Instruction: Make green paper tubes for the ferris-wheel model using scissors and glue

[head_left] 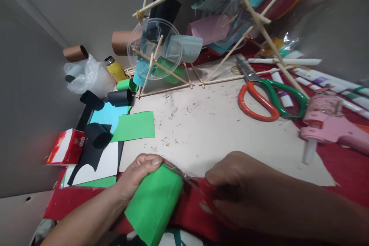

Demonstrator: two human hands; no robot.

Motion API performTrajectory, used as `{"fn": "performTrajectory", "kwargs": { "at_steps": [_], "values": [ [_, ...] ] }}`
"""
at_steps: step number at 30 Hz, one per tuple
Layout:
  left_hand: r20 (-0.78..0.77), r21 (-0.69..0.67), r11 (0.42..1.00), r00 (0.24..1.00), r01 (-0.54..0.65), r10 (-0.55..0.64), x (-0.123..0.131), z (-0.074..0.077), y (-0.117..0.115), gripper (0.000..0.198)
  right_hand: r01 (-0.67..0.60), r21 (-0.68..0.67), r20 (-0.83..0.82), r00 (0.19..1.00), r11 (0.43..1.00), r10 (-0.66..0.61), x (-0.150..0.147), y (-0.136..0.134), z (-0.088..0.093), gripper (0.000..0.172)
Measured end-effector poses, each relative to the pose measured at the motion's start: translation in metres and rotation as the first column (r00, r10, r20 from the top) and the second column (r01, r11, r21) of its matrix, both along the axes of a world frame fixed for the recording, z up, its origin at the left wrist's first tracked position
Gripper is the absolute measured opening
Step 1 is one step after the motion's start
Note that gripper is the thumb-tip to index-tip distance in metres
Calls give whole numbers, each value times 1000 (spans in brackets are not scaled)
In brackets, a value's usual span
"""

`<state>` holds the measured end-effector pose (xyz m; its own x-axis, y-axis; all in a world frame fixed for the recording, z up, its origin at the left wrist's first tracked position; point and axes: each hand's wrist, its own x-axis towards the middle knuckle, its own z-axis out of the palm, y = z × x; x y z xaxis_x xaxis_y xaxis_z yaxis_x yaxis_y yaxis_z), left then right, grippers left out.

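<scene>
Low in front of you, above the red-covered counter [187, 213], your left hand [138, 173] pinches a curved piece of green paper [157, 198], and your right hand [233, 184] is closed around red-handled scissors [205, 189], their blades along the paper's far edge. Your left thumb lies close by; a slipping blade could nick it, and paper flexing under a loose hold could cut crookedly.

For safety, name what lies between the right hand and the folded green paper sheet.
In the head view, metal blades of red-handled scissors lie between right hand and green paper sheet.
</scene>
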<state>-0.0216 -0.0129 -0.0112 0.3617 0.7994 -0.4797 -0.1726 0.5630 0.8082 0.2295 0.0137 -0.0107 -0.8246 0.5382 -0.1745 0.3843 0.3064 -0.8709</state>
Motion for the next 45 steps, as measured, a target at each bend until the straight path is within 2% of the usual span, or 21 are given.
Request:
{"fn": "performTrajectory", "kwargs": {
  "at_steps": [6,11,16,19,23,28,35,42,45],
  "values": [
    [18,-25,999,999,-36,36,5,8,0,33,-7,33,8,1000,999,7,-3,1,3,22],
    [44,-23,999,998,-36,37,5,7,1,28,-1,19,-9,1000,1000,1,-2,2,0,24],
    [21,31,999,999,28,-28,1,5,2,37,-11,30,-33,999,999,12,1,1,0,23],
    [90,-61,998,996,-15,21,-2,2,2,43,-4,91,-26,1000,996,7,2,1,1,25],
    [275,-215,974,953,-71,130,-2,-3,1,42,13,221,-13,1000,975,-11,-1,2,-2,25],
    [450,-263,965,886,11,112,-2,-14,2,42,20,283,-47,999,959,-6,-1,2,-7,25],
    [394,-291,957,912,7,113,-9,-30,0,58,41,316,-77,997,948,-18,-1,1,-10,24],
    [549,-183,972,835,149,-25,0,-18,0,55,39,319,-54,998,947,-23,-4,0,-10,24],
    [535,-211,962,844,174,-35,-2,-18,1,55,40,300,-66,998,953,-21,-4,0,-11,23]
  ]
}}
